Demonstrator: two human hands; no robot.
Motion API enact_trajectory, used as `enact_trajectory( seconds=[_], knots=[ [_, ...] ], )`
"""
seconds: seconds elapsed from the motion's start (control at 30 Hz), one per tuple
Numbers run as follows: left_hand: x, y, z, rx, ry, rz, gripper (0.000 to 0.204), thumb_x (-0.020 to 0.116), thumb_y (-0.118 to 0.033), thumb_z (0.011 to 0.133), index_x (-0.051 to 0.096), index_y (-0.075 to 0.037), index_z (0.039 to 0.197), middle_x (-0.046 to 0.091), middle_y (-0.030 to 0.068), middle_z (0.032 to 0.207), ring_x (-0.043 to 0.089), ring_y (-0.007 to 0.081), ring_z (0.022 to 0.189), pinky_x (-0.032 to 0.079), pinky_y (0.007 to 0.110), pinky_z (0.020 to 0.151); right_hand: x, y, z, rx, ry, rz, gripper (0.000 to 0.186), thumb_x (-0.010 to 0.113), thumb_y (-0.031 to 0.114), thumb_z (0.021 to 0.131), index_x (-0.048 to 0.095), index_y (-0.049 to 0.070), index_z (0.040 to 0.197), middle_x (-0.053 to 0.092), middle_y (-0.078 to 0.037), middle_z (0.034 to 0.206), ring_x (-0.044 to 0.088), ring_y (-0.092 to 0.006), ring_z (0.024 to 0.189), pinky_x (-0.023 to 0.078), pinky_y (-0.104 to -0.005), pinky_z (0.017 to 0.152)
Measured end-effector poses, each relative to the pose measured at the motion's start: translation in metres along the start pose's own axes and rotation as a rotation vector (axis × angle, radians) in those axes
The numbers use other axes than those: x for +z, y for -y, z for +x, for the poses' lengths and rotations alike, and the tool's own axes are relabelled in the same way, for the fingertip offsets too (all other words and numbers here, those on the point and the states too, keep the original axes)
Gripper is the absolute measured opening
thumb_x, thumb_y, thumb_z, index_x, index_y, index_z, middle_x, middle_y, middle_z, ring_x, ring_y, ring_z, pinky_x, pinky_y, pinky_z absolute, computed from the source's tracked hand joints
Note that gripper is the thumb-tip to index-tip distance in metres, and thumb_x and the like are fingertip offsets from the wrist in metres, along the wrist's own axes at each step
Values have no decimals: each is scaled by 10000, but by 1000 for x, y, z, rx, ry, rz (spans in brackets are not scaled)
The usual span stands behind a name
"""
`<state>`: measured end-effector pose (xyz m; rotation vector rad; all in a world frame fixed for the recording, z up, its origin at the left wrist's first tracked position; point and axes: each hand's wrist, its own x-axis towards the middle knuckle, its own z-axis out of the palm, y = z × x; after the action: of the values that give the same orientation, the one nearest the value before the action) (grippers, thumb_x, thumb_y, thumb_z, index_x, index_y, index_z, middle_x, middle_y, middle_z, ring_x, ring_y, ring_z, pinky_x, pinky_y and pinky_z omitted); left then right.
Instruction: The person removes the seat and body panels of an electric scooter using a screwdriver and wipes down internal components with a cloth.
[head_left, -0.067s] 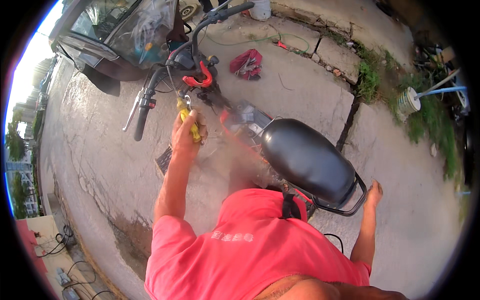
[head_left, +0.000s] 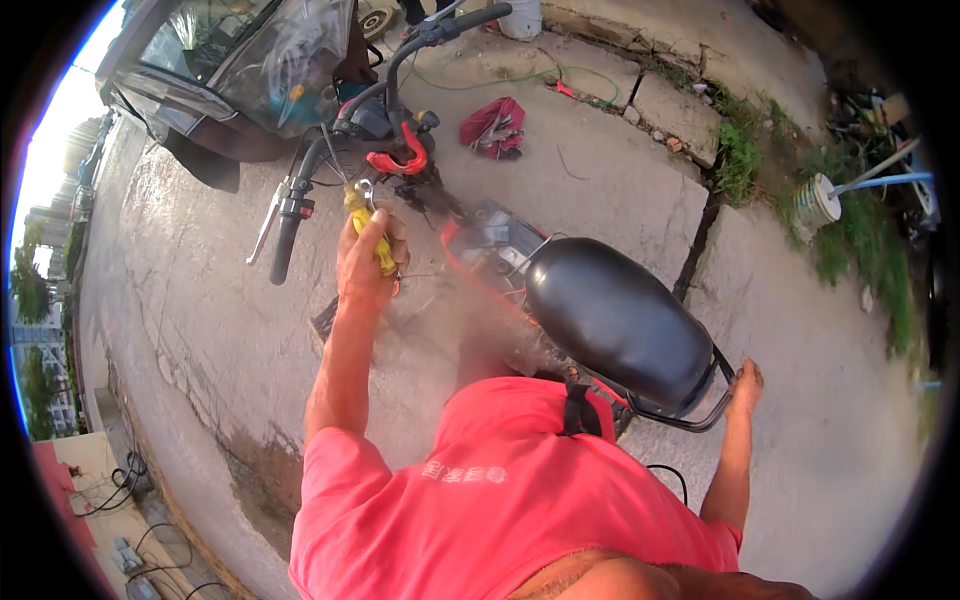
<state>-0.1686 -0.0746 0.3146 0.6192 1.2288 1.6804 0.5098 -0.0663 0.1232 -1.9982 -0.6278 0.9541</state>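
In my raised left hand (head_left: 368, 255) is a small yellow object (head_left: 362, 218) with a metal ring or clasp at its top; its exact kind is unclear. My fingers are closed around it, close to the handlebar (head_left: 312, 160) of a two-wheeler with a long black seat (head_left: 615, 315). A red hook-shaped part (head_left: 402, 155) sits below the bars. My right hand (head_left: 745, 385) is at the black grab rail (head_left: 690, 424) behind the seat and appears closed on its outer end, with the fingers partly hidden. The two-wheeler stands on concrete in front of me.
A covered vehicle with clear plastic sheeting (head_left: 285, 80) stands at the far left. A crumpled dark red cloth or bag (head_left: 492, 130) lies on the concrete. White buckets (head_left: 818, 203) stand near weeds at the right. Black cables (head_left: 125, 480) run along the lower left.
My left hand and the yellow object have shifted very slightly. The two-wheeler has moved a touch to the right in view, bringing its rail nearer my right hand.
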Motion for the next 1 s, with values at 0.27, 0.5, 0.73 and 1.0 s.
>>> enact_trajectory(
  seconds=[0.27,0.5,0.73,1.0],
  knots=[
    [-7,-87,160,496,11,-1,139,614,-146,947,563,-41,1023,621,59,766,548,124,552,433,268,486,198,65,-149,199,293,295,179,625,210,908,647,65,1011,537,9,712,517,-115,569,396,-259,490],
    [-39,-80,207,349,-49,68,154,633,-159,930,565,-41,1002,612,53,755,540,119,552,434,263,504,330,73,-225,238,533,393,224,591,229,931,643,30,1019,524,11,681,532,-128,593,406,-271,532],
    [-30,-107,223,298,-90,249,160,655,-183,917,603,-43,975,613,38,730,536,116,532,429,263,484,389,86,-232,306,655,370,199,565,210,950,610,22,998,385,47,620,365,-78,513,288,-243,450],
    [-52,-94,253,457,-329,1038,278,665,-254,872,602,10,933,638,188,753,609,367,668,464,433,647,444,108,-211,306,851,211,164,578,213,950,600,50,954,369,66,602,315,-41,484,233,-222,422]
  ],
)
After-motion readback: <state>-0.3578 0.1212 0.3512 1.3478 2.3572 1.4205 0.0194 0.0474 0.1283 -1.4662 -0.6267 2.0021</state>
